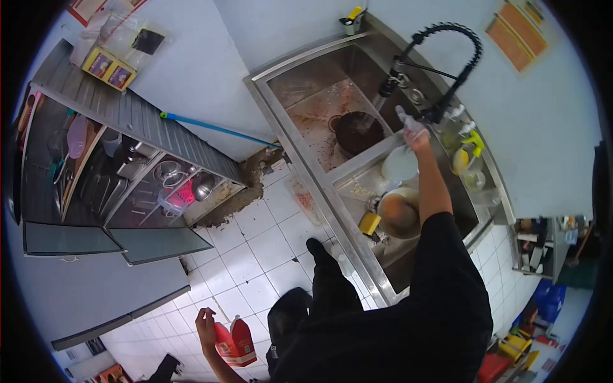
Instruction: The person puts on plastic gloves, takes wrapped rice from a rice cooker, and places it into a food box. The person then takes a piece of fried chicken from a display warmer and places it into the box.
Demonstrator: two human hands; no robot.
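At the lower left, my left hand (207,328) has its fingers bent at the edge of a red printed pack (236,345) with pale lettering. In a thin clear glove, my right hand (414,129) reaches over the sink with fingers apart, close to the base of the black spring-hose tap (440,110). The tap's spray head points down over a dark round pot (359,134) in the far basin. In the near basin lie a pot of brownish liquid (399,214), a whitish round lid or bowl (400,164) and a yellow sponge (370,223).
A shelf cabinet (140,127) with utensils and bowls stands left, its lower doors open. A blue pole (220,131) leans along its top. Bottles, one with a yellow trigger (473,142), line the sink's right ledge. White tiles (246,230) cover the floor.
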